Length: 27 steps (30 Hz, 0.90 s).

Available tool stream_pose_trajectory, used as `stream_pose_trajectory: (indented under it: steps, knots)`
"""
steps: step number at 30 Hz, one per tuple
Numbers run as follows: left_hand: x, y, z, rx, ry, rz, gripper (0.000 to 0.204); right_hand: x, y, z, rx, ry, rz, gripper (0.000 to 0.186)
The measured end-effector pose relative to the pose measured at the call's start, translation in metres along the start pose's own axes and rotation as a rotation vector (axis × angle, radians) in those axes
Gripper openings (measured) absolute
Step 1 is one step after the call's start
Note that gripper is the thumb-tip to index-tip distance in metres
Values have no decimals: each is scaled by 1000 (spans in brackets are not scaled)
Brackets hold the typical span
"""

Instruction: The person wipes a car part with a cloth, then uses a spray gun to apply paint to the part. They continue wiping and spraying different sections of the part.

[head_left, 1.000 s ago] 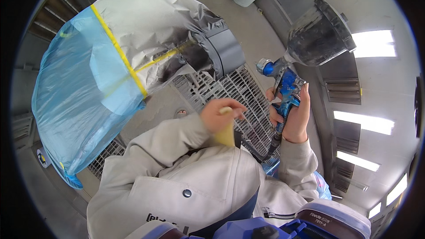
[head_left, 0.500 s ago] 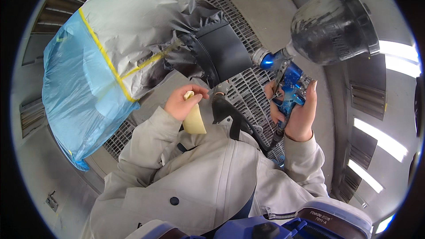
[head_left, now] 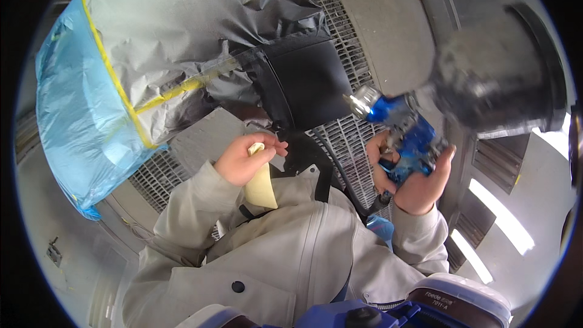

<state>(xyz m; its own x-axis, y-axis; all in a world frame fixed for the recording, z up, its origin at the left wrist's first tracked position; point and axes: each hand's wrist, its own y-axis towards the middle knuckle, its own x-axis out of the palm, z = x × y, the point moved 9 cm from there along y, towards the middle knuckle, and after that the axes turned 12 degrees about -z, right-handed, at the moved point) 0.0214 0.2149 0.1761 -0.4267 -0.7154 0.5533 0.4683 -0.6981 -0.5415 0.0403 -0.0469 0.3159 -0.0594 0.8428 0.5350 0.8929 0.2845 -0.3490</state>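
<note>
Head view: bare grated metal floor [head_left: 355, 140] lies open between both hands. The left hand [head_left: 243, 161] is closed around a folded pale-yellow cloth [head_left: 261, 185], just below the dark panel edge [head_left: 303, 85]. The right hand [head_left: 410, 179] clasps a blue spray gun [head_left: 407, 130], its blurred dark cup [head_left: 492, 79] above.

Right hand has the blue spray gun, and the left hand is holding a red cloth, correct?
Not quite. The head view shows the cloth in the left hand is pale yellow, not red. The right hand does hold the blue spray gun.
</note>
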Motion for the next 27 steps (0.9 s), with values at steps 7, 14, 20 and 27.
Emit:
stream_pose_trajectory:
  steps: [7,14,20,27]
  knots:
    - [0,4,-2,27,14,-48,21,-35,-47,29,69,113,230,120]
    - [0,7,-5,43,-42,-52,21,-35,-64,49,157,276,211,128]
    - [-2,8,-6,46,-38,-73,24,-28,-64,49,150,72,297,132]
    - [1,2,5,63,46,-126,27,-7,-56,54,142,211,265,115]
